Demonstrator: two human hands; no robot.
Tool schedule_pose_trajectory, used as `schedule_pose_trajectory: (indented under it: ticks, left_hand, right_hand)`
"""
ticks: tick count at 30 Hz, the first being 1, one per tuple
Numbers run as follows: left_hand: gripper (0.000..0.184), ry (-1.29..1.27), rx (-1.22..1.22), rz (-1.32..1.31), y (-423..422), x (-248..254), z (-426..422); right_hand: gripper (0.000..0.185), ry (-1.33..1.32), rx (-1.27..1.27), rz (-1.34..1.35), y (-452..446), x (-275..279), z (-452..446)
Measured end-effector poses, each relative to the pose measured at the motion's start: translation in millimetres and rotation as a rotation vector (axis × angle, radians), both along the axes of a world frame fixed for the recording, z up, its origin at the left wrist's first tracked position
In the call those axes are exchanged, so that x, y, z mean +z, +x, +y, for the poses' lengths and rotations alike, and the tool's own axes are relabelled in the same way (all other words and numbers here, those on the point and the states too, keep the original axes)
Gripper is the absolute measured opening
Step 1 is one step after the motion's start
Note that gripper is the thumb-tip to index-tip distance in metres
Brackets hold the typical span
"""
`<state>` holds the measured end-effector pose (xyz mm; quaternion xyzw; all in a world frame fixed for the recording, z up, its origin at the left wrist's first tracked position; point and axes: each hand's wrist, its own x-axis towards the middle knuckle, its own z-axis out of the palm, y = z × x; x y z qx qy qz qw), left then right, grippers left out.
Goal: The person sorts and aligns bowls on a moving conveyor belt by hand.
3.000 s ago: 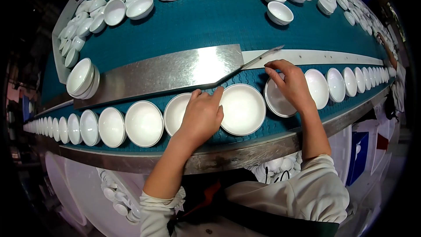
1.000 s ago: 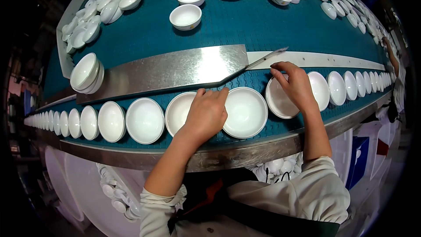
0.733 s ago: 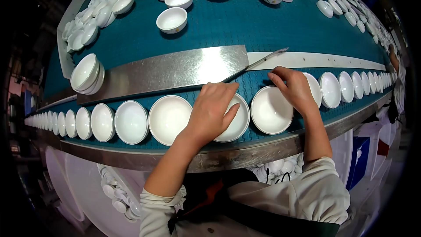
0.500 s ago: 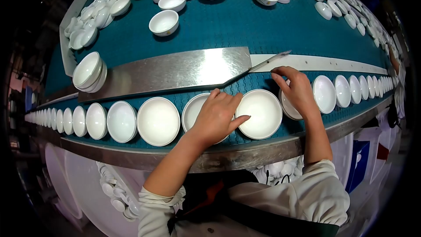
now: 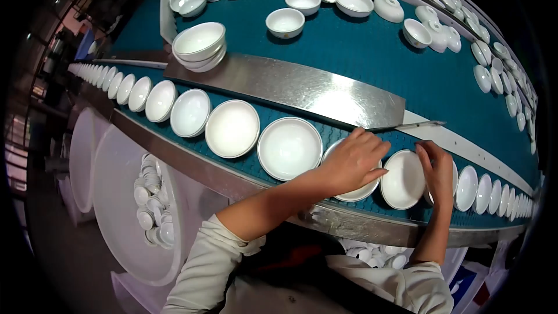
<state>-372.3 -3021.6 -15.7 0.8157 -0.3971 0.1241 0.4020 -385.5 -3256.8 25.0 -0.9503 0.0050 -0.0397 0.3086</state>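
Observation:
White bowls stand in one row, openings up, along the narrow green belt (image 5: 325,125). My left hand (image 5: 354,161) lies over a partly covered bowl (image 5: 366,189), its fingers apart and its thumb pointing right. Just right of it is a bowl (image 5: 403,180), with my right hand (image 5: 436,166) at its right side. The right hand's fingers are bent and apart, and nothing shows between them. Another bowl (image 5: 289,149) sits left of my left hand. Whether either hand touches a bowl cannot be made out.
A metal plate (image 5: 290,84) with stacked bowls (image 5: 199,43) on its left end borders the row. A thin tool (image 5: 421,124) lies at its right end. Loose bowls crowd the wide belt (image 5: 244,29) behind. A white tub (image 5: 119,215) with small dishes stands below left.
The view has turned, so the scene appears tilted. The row of bowls has shifted left relative to my hands, and different bowls are under them. Loose bowls on the wide belt have also moved left.

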Motion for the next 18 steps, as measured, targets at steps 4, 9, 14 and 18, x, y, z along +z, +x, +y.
schedule_pose_trajectory:
  ticks: [4,9,14,18]
  left_hand:
    - [0.054,0.219,0.005,0.072,-5,-12,-28]
    - [0.046,0.316,0.123,0.108,3,-39,-59]
    - [0.04,-0.083,0.144,-0.095,5,-33,-94]
    - [0.045,-0.107,0.053,-0.04,5,-40,-114]
  right_hand:
    - [0.021,0.002,-0.043,-0.02,6,-5,-27]
    - [0.021,0.04,-0.006,-0.107,27,-55,-75]
    - [0.021,-0.075,0.048,-0.122,25,-41,-112]
    - [0.019,0.033,0.14,-0.082,25,-60,-120]
